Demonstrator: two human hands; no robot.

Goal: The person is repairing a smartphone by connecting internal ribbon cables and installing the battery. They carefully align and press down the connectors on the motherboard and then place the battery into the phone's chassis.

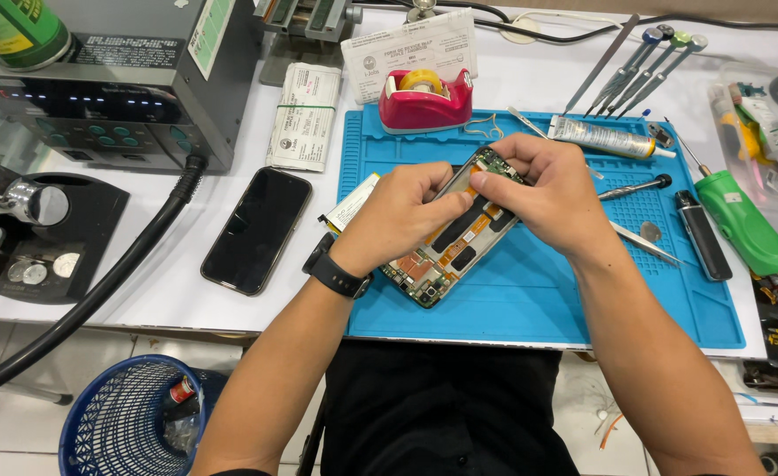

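Both forearms reach over the tabletop's near edge, left hand [411,216] and right hand [543,189] with fingers pinched shut on the opened phone with exposed green circuit board [453,242], tilting it above the blue silicone mat [539,300] for access.

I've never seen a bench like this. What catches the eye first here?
First, the opened phone, its circuit boards bare, gripped by the left hand and right hand over the bright blue mat. Left of the mat a dark intact phone lies face up, and a red tape dispenser sits at the mat's far edge.
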